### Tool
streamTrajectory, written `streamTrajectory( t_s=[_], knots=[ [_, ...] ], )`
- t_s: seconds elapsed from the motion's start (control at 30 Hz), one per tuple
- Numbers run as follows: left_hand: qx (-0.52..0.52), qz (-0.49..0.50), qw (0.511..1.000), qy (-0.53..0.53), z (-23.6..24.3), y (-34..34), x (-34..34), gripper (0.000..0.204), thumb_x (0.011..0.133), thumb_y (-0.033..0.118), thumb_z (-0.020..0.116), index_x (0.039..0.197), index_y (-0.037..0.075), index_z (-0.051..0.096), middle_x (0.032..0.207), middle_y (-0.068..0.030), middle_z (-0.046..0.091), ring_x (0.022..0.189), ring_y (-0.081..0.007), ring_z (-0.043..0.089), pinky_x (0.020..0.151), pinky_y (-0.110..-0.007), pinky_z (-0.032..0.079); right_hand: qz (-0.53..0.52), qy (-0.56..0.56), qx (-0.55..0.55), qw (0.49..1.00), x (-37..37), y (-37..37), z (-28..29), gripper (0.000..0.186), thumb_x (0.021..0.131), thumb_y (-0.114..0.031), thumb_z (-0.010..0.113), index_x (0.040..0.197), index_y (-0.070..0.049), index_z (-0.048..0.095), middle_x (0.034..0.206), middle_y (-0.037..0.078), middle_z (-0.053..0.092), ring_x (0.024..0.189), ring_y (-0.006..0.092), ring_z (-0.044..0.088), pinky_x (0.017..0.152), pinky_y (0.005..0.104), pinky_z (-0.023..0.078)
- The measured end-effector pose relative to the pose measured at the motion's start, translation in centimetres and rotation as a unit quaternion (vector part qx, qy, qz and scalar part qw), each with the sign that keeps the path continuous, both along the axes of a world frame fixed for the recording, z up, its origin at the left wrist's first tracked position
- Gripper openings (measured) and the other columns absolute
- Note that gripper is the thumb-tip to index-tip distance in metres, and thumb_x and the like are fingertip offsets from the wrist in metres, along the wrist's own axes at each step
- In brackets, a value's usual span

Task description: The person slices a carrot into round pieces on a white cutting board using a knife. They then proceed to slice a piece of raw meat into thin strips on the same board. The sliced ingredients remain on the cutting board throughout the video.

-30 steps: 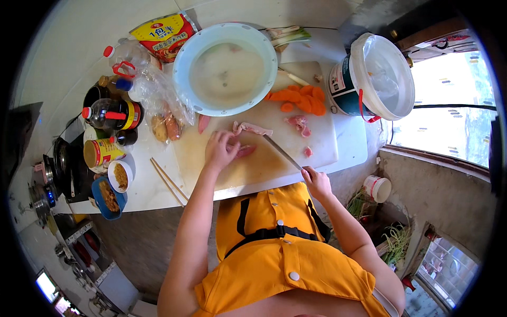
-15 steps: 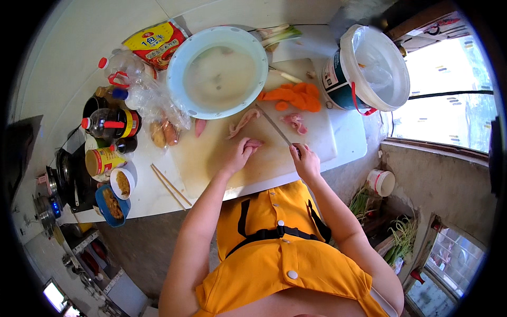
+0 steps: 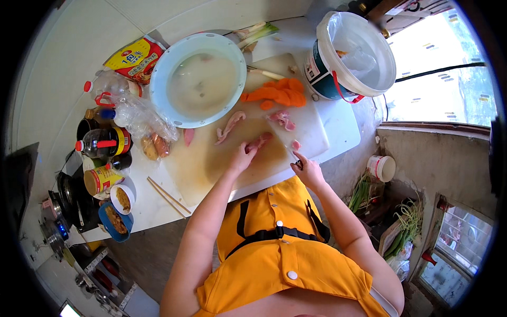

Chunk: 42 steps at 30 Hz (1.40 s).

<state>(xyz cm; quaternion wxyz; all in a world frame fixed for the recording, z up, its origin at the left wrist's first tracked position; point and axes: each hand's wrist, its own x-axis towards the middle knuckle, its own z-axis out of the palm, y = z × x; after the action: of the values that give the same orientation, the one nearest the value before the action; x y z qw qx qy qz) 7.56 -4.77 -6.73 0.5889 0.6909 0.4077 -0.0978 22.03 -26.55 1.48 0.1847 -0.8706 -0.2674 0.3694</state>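
My left hand (image 3: 243,157) is closed on a piece of raw meat (image 3: 259,141) lying on the pale cutting board (image 3: 185,177). To its right, my right hand (image 3: 308,171) grips the handle of a knife (image 3: 288,150), its blade angled away and leftward over the board. A small meat piece (image 3: 296,145) sits just right of the blade. Farther back are a strip of meat (image 3: 230,128) and a bunched meat piece (image 3: 282,120). Another pink piece (image 3: 188,137) lies near the light-blue basin (image 3: 158,79). Orange carrot slices (image 3: 280,94) are heaped behind the meat.
Cloudy water fills the basin. A large white bucket (image 3: 327,79) with a plastic liner stands back right. Left are sauce bottles (image 3: 103,142), bagged potatoes (image 3: 153,147), a white bowl (image 3: 127,191), a blue container (image 3: 113,232) and chopsticks (image 3: 168,198). Leeks (image 3: 259,36) lie behind.
The knife has come nearer to me and to the right, away from the meat strip. A small meat piece now shows beside the blade. The whole view has shifted slightly.
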Motion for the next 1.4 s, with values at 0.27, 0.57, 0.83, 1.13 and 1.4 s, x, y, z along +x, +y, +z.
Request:
streamTrajectory(
  t_s=[0.27,0.57,0.83,1.13,1.4],
  knots=[
    [0.439,-0.173,0.88,-0.064,4.0,-0.9,0.5,0.033,0.077,0.021,0.066,0.106,0.008,0.059,0.103,-0.0104,0.058,0.097,-0.03,0.058,0.077,-0.044,0.051,-0.029,0.033,-0.01,0.999,-0.5,1.6,2.6,0.048,0.086,-0.04,0.059,0.125,-0.011,0.057,0.086,0.02,0.067,0.083,0.0396,0.064,0.077,0.045,0.051],
    [0.407,-0.114,0.892,-0.161,-1.6,-3.0,3.0,0.024,0.091,0.018,0.052,0.11,0.005,0.061,0.113,-0.0094,0.06,0.103,-0.0287,0.055,0.087,-0.039,0.049,-0.015,0.007,-0.008,1.0,-2.0,1.5,2.9,0.045,0.094,-0.046,0.046,0.123,-0.014,0.06,0.088,0.021,0.068,0.084,0.0399,0.064,0.076,0.0454,0.051],
    [0.457,-0.134,0.858,-0.193,-1.4,-2.6,3.4,0.021,0.092,0.019,0.053,0.104,0.005,0.063,0.108,-0.0089,0.061,0.1,-0.0277,0.057,0.081,-0.037,0.051,-0.002,0.02,-0.039,0.999,-1.8,-0.3,2.9,0.043,0.096,-0.045,0.043,0.123,-0.015,0.059,0.083,0.021,0.067,0.083,0.0395,0.064,0.075,0.0462,0.051],
    [0.488,-0.176,0.832,-0.194,-1.5,-2.0,2.7,0.02,0.086,0.014,0.057,0.103,0.005,0.062,0.108,-0.0089,0.06,0.1,-0.0264,0.057,0.082,-0.035,0.051,0.022,-0.035,0.001,0.999,-0.9,6.5,0.2,0.043,0.096,-0.046,0.042,0.121,-0.015,0.059,0.085,0.022,0.067,0.08,0.0403,0.064,0.071,0.0476,0.052],
    [0.439,-0.124,0.873,-0.171,0.6,-1.9,2.1,0.033,0.078,0.012,0.064,0.11,0.007,0.057,0.112,-0.0126,0.055,0.097,-0.0337,0.055,0.086,-0.041,0.049,0.01,-0.005,-0.005,1.0,-0.4,4.1,0.5,0.044,0.095,-0.048,0.044,0.119,-0.016,0.061,0.088,0.019,0.068,0.084,0.0389,0.064,0.075,0.0471,0.051]
  ],
)
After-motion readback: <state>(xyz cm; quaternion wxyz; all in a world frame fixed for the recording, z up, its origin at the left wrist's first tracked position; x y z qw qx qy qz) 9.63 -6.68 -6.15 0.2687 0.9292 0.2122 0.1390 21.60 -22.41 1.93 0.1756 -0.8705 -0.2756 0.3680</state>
